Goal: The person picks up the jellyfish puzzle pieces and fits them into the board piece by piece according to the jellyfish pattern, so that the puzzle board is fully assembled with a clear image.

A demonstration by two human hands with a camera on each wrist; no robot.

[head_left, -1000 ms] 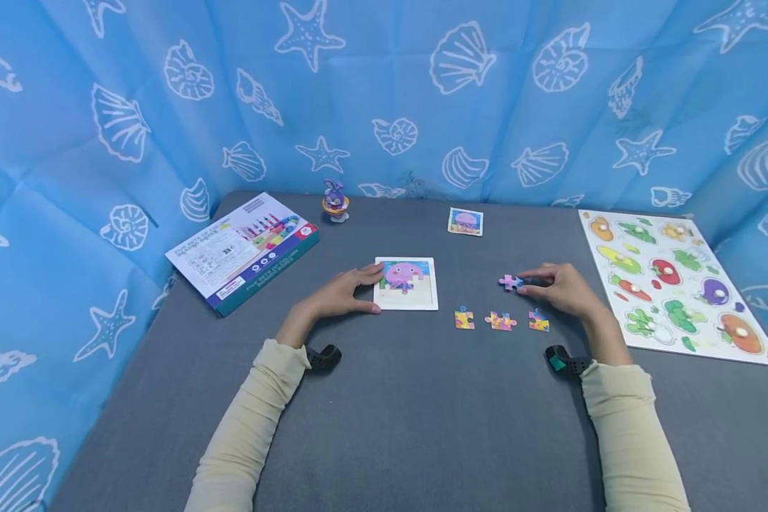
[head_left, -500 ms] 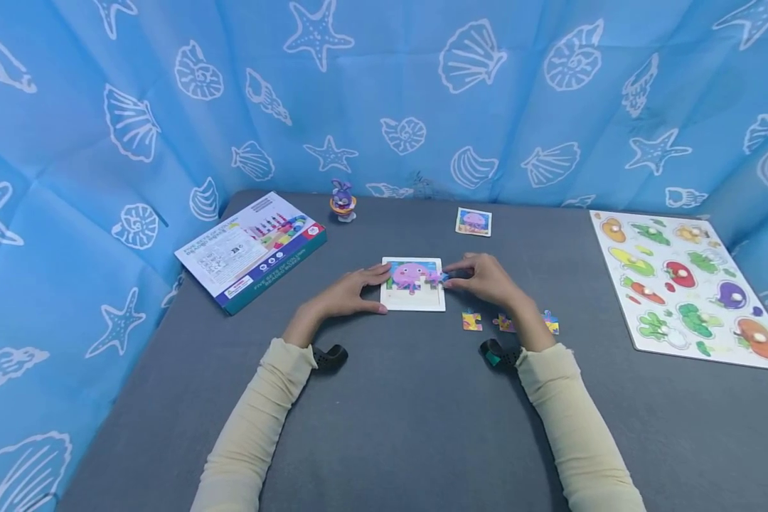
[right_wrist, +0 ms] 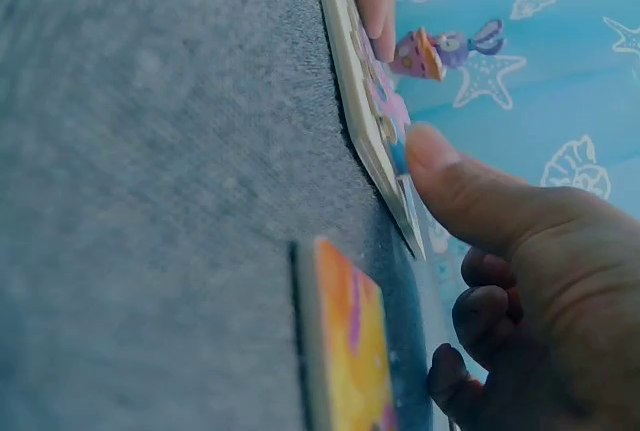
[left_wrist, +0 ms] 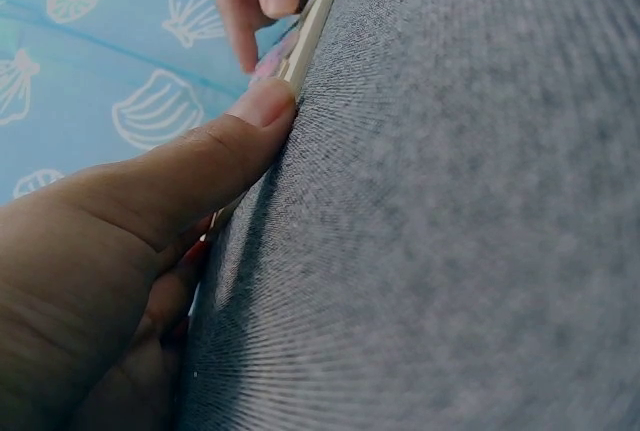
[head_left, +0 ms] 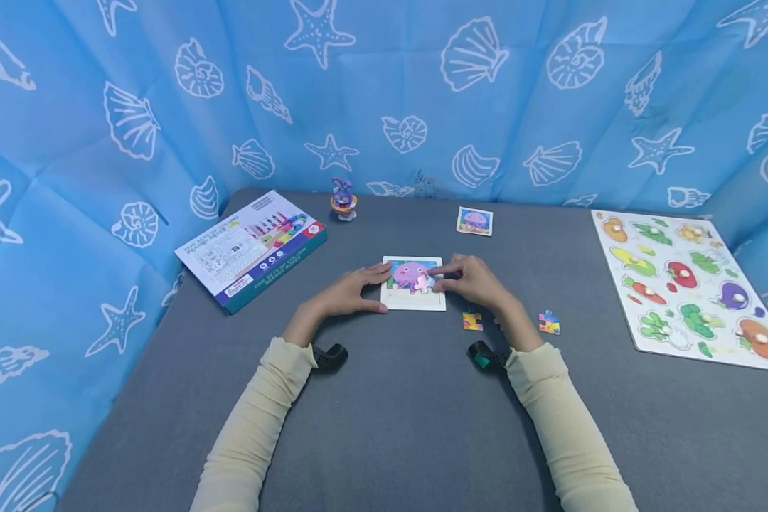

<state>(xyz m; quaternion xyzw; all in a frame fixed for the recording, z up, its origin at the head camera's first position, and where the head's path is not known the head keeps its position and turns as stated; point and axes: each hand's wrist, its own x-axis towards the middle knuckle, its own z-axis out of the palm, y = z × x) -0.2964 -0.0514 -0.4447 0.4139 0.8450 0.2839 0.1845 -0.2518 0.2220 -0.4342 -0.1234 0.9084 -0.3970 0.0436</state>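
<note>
A white-framed jigsaw tray (head_left: 400, 301) with a pink octopus-like picture lies mid-table in the head view. My left hand (head_left: 352, 293) holds it at its left edge; the left wrist view has the thumb (left_wrist: 265, 103) against the tray's side. Over the tray's right part, my right hand (head_left: 473, 279) pinches a pink and blue puzzle piece (head_left: 424, 283) between thumb and index finger. That piece looks slightly tilted, and whether it sits flat cannot be told. Loose yellow pieces lie nearer me: one (head_left: 472, 321) left of the right wrist, another (head_left: 549, 322) right of it, and a third mostly hidden.
Behind the tray stand a small purple rabbit figurine (head_left: 343, 200) and a small picture card (head_left: 474, 221). A toy box (head_left: 249, 252) lies at the left. On the right is a vegetable knob-puzzle board (head_left: 668, 299). A blue shell-print curtain (head_left: 371, 85) hangs behind the table.
My right hand has carried the puzzle piece leftward from beside the loose pieces onto the tray's right part. The left hand has stayed at the tray's edge. The head view has shifted slightly.
</note>
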